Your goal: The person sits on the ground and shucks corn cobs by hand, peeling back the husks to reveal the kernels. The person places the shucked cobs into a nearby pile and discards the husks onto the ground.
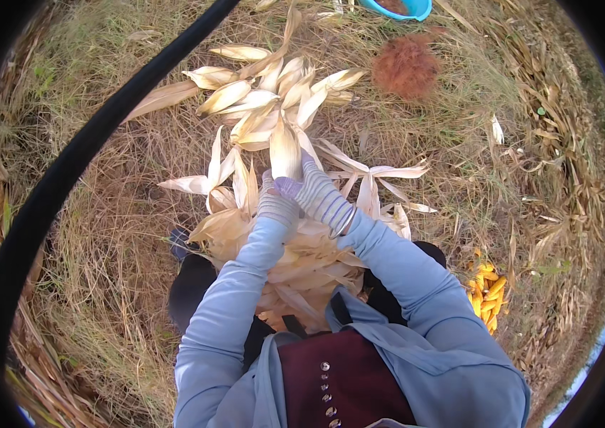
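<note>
Both my hands, in striped knit gloves, are together in front of me on one ear of corn in its pale husk [285, 150], its far end pointing away from me. My left hand [277, 200] is at the near end of the ear, on its left side. My right hand [319, 190] is wrapped round the near right side, thumb across the base. Just beyond lies a pile of unshucked corn ears [227, 98]. Stripped husks [313, 262] are heaped between my legs, and opened husks [369, 174] lie at either side of my hands.
Shucked yellow corn cobs [487, 291] lie in a heap at the right. A reddish-brown clump of corn silk [406, 67] sits on the dry grass beyond, near a blue basin [414, 12]. Dry corn stalks [564, 134] line the right side. A black strap or cable [94, 134] crosses the upper left.
</note>
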